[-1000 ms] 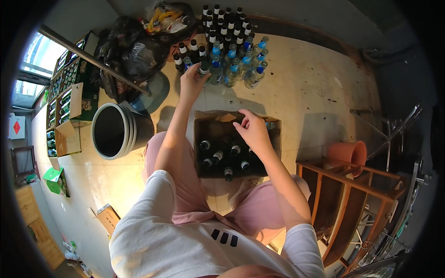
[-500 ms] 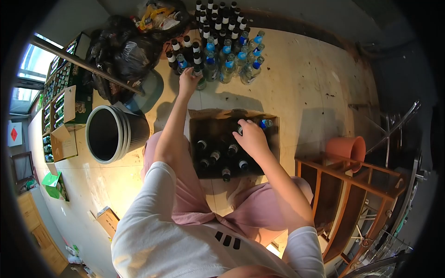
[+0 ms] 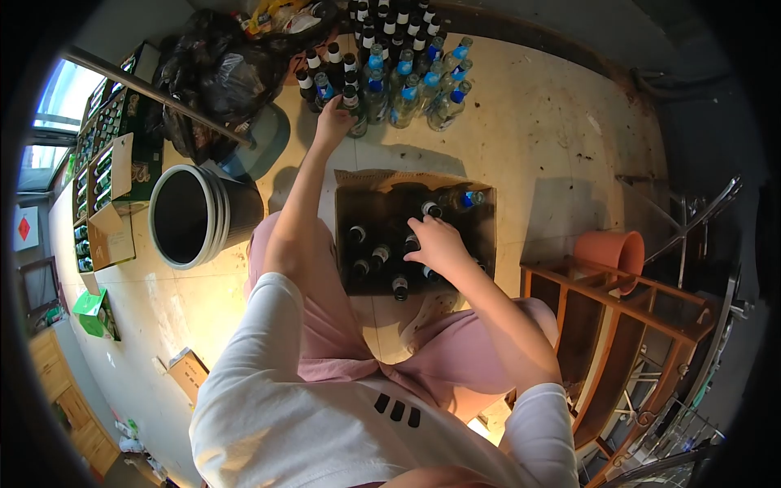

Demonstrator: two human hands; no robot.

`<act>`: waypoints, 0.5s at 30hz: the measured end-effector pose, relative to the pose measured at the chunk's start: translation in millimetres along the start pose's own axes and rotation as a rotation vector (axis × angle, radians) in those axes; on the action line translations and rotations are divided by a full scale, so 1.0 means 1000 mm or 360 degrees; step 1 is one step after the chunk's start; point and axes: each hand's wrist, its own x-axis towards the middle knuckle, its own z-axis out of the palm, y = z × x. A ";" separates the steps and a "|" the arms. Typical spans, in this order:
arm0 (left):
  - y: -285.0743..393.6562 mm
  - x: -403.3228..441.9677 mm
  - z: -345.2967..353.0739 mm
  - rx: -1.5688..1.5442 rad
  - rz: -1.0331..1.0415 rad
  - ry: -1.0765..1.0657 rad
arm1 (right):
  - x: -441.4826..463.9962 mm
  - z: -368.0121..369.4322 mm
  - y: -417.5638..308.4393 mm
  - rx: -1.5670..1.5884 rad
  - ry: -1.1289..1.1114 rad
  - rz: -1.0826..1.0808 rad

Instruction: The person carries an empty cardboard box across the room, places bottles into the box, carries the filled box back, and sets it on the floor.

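My left hand [image 3: 332,124] reaches to the near left of the standing bottle group, its fingers around the side of a dark bottle with a pale neck label [image 3: 351,99]. That bottle stands upright on the floor. Over the cardboard box [image 3: 350,176] between my knees, my right hand [image 3: 438,244] has thumb and fingers at the neck of a dark bottle [image 3: 412,242]. Its lower part is hidden in the box's shade. Several more dark bottles stand in the box, one of them [image 3: 399,285] at the near side. A clear bottle with a blue label [image 3: 470,199] leans in the far right corner.
Clear blue-labelled bottles [image 3: 447,110] and dark bottles [image 3: 389,26] stand crowded beyond the box. Left are stacked grey-rimmed buckets [image 3: 218,213], black bags [image 3: 236,89] and bottle crates [image 3: 122,175]. Right are an orange pot [image 3: 610,254] and a wooden rack [image 3: 606,342].
My right hand has moved from a bottle at the box's far side to a nearer one. My left hand stays at the same bottle. The view has tilted slightly.
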 end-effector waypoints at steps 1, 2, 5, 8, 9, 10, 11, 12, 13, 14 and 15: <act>-0.001 -0.002 -0.001 -0.0015 0.0100 -0.0014 | -0.002 -0.002 -0.003 0.0002 -0.0024 0.0022; -0.001 -0.005 -0.002 -0.0011 0.0101 -0.0016 | -0.003 -0.005 -0.005 0.0004 -0.0048 0.0043; 0.063 -0.037 -0.020 0.0241 0.0072 0.0156 | 0.005 -0.013 0.013 0.0009 0.0342 0.0225; 0.112 -0.075 -0.016 -0.0001 0.0287 -0.0094 | 0.008 -0.008 0.020 -0.0043 0.0489 0.0313; 0.146 -0.094 -0.021 -0.0037 0.0195 -0.0320 | 0.010 -0.001 0.020 -0.0103 0.0530 0.0301; 0.153 -0.111 -0.016 -0.0063 0.0168 -0.0506 | 0.012 0.002 0.019 -0.0165 0.0570 0.0287; 0.146 -0.121 -0.008 -0.0053 0.0212 -0.0678 | 0.017 0.000 0.018 -0.0061 0.0435 0.0394; 0.138 -0.130 0.002 -0.0065 0.0210 -0.0843 | 0.023 0.004 0.021 -0.0061 0.0441 0.0391; 0.134 -0.135 0.008 -0.0097 0.0208 -0.0965 | 0.030 0.009 0.026 -0.0052 0.0407 0.0404; 0.130 -0.139 0.013 -0.0130 0.0204 -0.1086 | 0.035 0.015 0.031 -0.0045 0.0370 0.0418; 0.129 -0.140 0.017 -0.0130 0.0204 -0.1081 | 0.036 0.014 0.030 -0.0048 0.0371 0.0414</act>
